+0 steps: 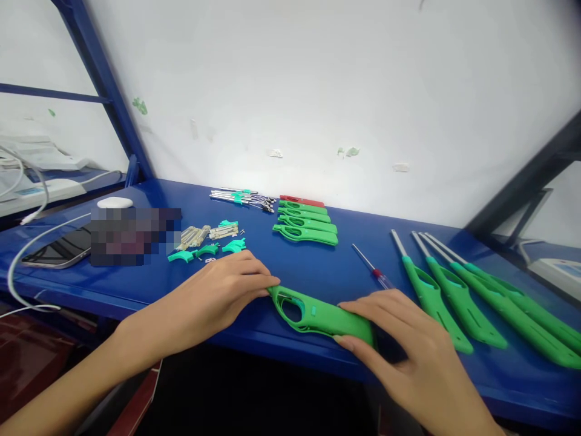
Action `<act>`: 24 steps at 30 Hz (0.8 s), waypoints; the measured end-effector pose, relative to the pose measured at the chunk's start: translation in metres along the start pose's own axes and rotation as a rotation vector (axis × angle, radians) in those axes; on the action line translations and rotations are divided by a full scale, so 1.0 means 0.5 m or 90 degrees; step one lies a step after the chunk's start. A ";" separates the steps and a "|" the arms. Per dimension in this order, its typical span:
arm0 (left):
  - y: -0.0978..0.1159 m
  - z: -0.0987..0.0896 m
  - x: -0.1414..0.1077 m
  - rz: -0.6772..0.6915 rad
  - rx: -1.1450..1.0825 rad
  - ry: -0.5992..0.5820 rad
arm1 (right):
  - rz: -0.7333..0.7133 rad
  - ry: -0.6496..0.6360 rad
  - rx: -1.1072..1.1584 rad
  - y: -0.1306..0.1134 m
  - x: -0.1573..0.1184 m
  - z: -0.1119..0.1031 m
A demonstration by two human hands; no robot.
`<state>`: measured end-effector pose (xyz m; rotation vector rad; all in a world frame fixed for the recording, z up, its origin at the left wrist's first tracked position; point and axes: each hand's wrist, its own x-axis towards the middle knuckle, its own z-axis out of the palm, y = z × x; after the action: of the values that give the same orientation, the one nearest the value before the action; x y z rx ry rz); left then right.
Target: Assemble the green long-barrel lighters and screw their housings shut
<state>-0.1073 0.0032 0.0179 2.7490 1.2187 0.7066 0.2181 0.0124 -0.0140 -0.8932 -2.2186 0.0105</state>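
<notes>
A green lighter body (324,316) lies near the table's front edge, with an oval opening at its left end and a small teal piece on its top face. My left hand (222,290) pinches its narrow left tip between fingers and thumb. My right hand (408,345) grips the wide right end, thumb on the near side and fingers on the far side. Just beyond my right hand lies a screwdriver (379,274) with a clear and red handle.
Green lighters (440,303) with metal tubes lie at right. Green and red shells (308,234) are stacked behind. Metal rods with wires (236,197), teal triggers (181,257), clear parts (195,237), a phone (59,248) and a white cable (13,266) are farther left.
</notes>
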 end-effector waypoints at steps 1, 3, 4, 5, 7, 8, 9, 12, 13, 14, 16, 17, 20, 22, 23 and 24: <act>0.000 0.000 0.000 -0.004 -0.004 -0.005 | 0.003 -0.011 0.002 -0.001 -0.001 0.000; 0.000 0.001 -0.001 -0.010 -0.011 -0.015 | 0.007 -0.021 0.004 -0.003 -0.003 0.000; 0.000 0.001 -0.001 -0.011 -0.014 -0.018 | 0.007 -0.021 0.002 -0.004 -0.003 0.000; 0.000 0.001 -0.001 -0.011 -0.016 -0.022 | 0.004 -0.020 0.000 -0.005 -0.004 0.000; -0.001 0.002 -0.002 -0.015 -0.018 -0.032 | -0.004 -0.008 -0.007 -0.006 -0.003 0.000; -0.001 0.002 -0.002 -0.017 -0.019 -0.036 | -0.010 0.000 -0.011 -0.006 -0.003 0.000; -0.001 0.002 -0.003 -0.019 -0.019 -0.038 | -0.015 0.008 -0.015 -0.007 -0.002 0.000; 0.000 0.004 -0.004 -0.021 -0.016 -0.036 | -0.026 0.030 -0.022 -0.007 0.001 0.000; 0.000 0.004 -0.004 -0.018 -0.016 -0.033 | -0.028 0.032 -0.020 -0.008 0.001 0.000; 0.001 0.005 -0.004 -0.019 -0.014 -0.033 | -0.028 0.032 -0.018 -0.008 0.002 0.000; 0.002 0.006 -0.003 -0.022 -0.013 -0.033 | -0.026 0.030 -0.013 -0.008 0.001 0.000; 0.002 0.007 -0.003 -0.024 -0.013 -0.034 | -0.025 0.029 -0.011 -0.008 0.000 0.000; 0.001 0.010 -0.005 -0.024 -0.021 -0.041 | -0.022 0.022 -0.013 -0.006 -0.003 0.000; 0.000 0.011 -0.007 -0.025 -0.027 -0.050 | -0.019 0.015 -0.014 -0.005 -0.005 -0.001; 0.001 0.011 -0.008 -0.027 -0.028 -0.055 | -0.018 0.013 -0.014 -0.004 -0.006 -0.001; 0.001 0.011 -0.009 -0.030 -0.027 -0.059 | -0.016 0.010 -0.013 -0.004 -0.006 -0.002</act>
<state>-0.1073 0.0001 0.0114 2.6766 1.2304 0.5880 0.2191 0.0089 -0.0150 -0.8732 -2.2186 -0.0306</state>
